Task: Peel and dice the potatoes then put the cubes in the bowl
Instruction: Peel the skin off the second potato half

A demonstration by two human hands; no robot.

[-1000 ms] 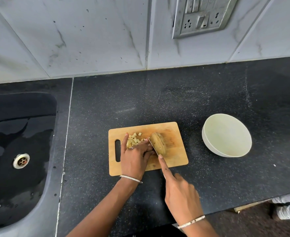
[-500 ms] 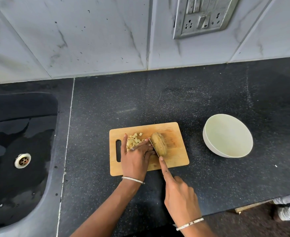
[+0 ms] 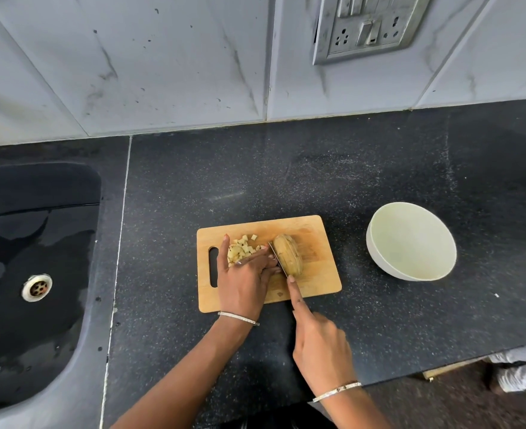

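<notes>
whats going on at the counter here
A person is dicing a potato on a wooden cutting board. The left hand holds the potato steady while the right hand grips a knife, index finger stretched along it, blade at the potato's left side. A small pile of potato cubes lies on the board beside the left hand. The white bowl to the right is empty.

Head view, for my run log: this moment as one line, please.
step: slicing potato | right hand: holds knife | left hand: holds potato | cubes: on board | bowl: empty
</notes>
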